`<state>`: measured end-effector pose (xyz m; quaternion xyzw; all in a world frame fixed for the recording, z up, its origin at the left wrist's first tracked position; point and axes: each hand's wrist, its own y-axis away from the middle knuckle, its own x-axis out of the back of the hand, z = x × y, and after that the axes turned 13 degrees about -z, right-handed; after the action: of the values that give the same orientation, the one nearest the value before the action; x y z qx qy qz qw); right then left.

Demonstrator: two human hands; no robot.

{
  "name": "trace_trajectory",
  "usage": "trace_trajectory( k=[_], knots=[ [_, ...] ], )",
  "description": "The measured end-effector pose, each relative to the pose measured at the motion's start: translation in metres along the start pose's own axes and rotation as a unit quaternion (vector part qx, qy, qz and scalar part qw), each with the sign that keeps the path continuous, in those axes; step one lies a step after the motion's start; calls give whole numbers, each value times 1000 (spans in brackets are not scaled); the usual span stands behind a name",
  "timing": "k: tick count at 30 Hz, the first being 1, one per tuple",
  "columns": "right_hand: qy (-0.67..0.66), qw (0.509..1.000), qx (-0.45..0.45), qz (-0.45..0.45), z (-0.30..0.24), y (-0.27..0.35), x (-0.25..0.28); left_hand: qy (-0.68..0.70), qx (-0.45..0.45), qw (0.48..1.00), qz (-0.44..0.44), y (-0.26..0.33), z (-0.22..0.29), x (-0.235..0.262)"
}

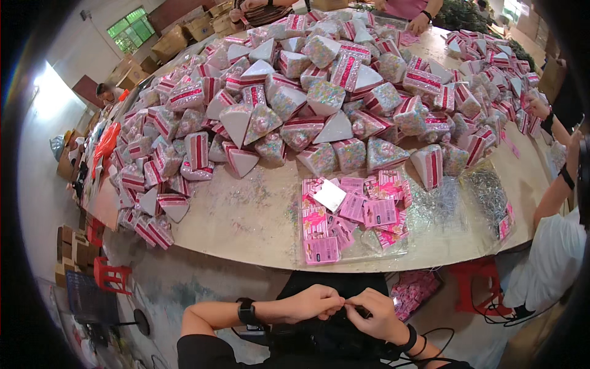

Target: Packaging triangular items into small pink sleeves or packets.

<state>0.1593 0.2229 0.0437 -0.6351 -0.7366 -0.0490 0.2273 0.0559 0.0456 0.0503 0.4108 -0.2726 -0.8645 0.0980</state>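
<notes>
Two hands meet below the desk (246,227): left hand (316,302) and right hand (375,313) pinch something small, unidentifiable, near pink cards (353,215) and wedge-shaped boxes (307,104).

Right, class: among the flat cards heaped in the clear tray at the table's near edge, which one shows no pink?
The white card, lying tilted like a diamond on top of the heap at its far left. Every other card around it in the tray is pink.

Green-paned window (128,29), stacked cartons (169,42)
</notes>
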Motion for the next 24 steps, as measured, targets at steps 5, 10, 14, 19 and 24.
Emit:
trace_trajectory(
  k=[5, 10, 14, 19, 24],
  knots=[
    [-78, 995, -53, -27, 2, -1, -3, -61, 17, 998, 10, 4, -3, 6],
    [-138, 986, -59, -74, 4, 1, -4, -360, -7, 929, -83, 37, 38, 2],
    [-149, 986, -61, -48, 13, 5, -6, -361, -160, 900, 181, 108, 129, 9],
    [-140, 989, -40, -33, 12, 7, -7, -656, -206, 391, 612, 125, 165, 112],
    [-140, 989, -37, 3, 17, 8, -9, -547, -229, 587, 551, 111, 172, 145]
  ],
)
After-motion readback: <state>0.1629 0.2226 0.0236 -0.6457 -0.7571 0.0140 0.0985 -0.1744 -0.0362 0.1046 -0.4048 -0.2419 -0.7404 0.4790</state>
